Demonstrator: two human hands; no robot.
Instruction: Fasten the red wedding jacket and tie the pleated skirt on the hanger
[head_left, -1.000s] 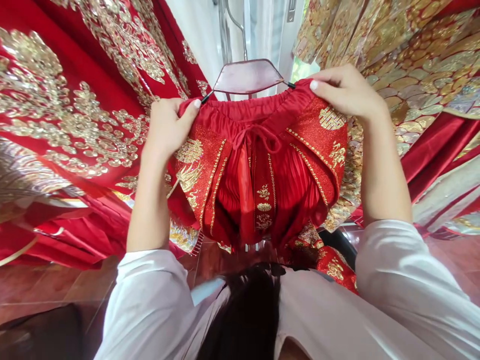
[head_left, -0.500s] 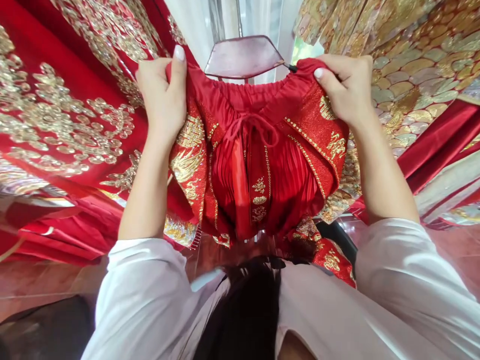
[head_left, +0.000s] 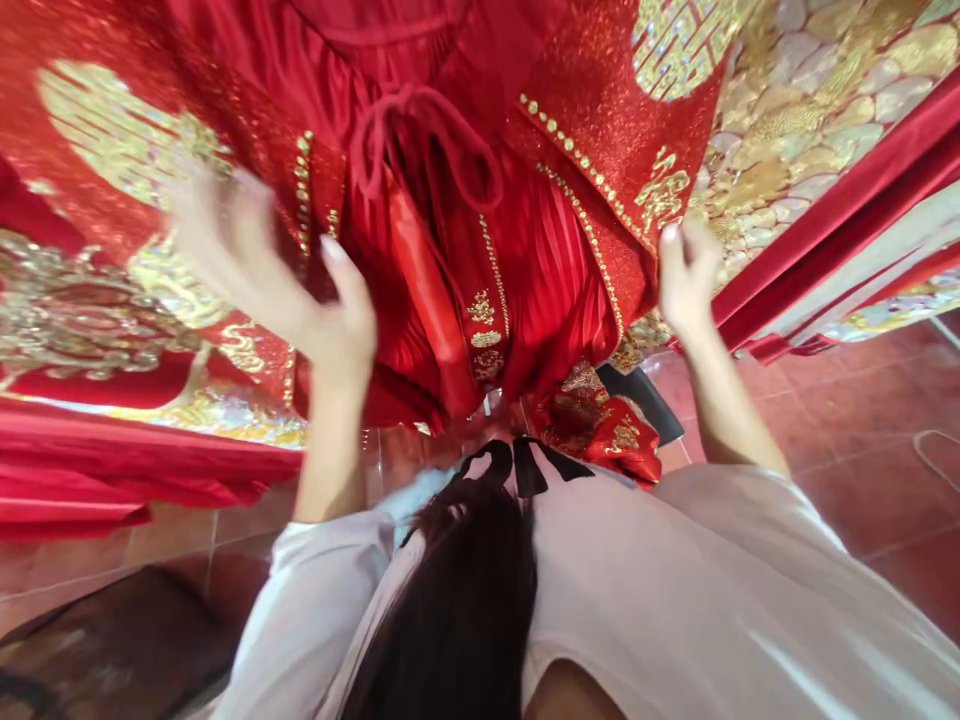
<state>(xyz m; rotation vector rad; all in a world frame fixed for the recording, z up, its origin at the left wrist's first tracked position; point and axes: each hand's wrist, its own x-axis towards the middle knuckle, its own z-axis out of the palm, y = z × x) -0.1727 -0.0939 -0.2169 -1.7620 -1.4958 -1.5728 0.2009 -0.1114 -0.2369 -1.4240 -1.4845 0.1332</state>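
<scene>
A red pleated skirt (head_left: 551,290) with glittery, gold-embroidered panels fills the upper middle of the head view. At its waist a red drawstring (head_left: 409,92) is tied in a bow; the top of the waistband is cut off by the frame. In front of the left panel is my left hand (head_left: 277,275), fingers spread and smeared by motion, gripping nothing; whether it touches the cloth I cannot tell. On the other side, my right hand (head_left: 688,268) pinches the outer edge of the right embroidered panel between thumb and curled fingers.
A gold scale-patterned garment (head_left: 817,130) hangs behind at the right. At the left hangs red cloth with beadwork (head_left: 90,310). Below the skirt lies a red embroidered bundle (head_left: 622,440). A dark bag-like object (head_left: 112,630) rests on the tiled floor (head_left: 840,450) at lower left.
Both hands have left the waistband and come down along the skirt's sides. My left hand has opened; my right now holds the panel edge. The skirt appears larger and higher in view.
</scene>
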